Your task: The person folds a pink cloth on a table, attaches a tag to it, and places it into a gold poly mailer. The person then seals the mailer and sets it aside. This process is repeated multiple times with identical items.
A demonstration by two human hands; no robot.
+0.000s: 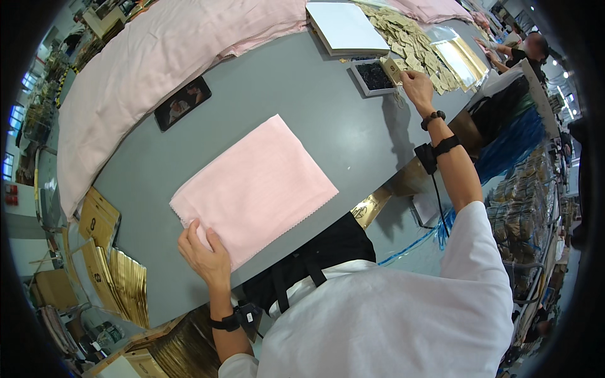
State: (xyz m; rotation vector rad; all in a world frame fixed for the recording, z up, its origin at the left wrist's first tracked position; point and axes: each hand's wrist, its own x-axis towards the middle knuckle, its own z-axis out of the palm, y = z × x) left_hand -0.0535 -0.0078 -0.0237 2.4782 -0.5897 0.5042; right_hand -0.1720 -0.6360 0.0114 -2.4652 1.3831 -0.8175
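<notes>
Cloth (255, 189), pink and folded into a rectangle, lies flat near the middle of the grey table (302, 107), one long edge close to the table's near rim and a zigzag-cut edge facing the person. The left hand (203, 252) rests on its near left corner, fingers spread flat on the fabric, pinning it rather than gripping. Bare grey surface lies open around the cloth on its far and right sides.

The right hand (417, 85) reaches far out to the right, fingers closed on a tan tag (392, 69) held over a small tray (373, 77) of dark bits. Beyond it spreads a heap of tags (419, 44), with a white box (346, 26) just left of them.

A phone (183, 103) lies left of the cloth, well apart, beside a large pink sheet (145, 69) draped along the far edge. Gold bags (129, 286) stand stacked off the table's near left rim.
</notes>
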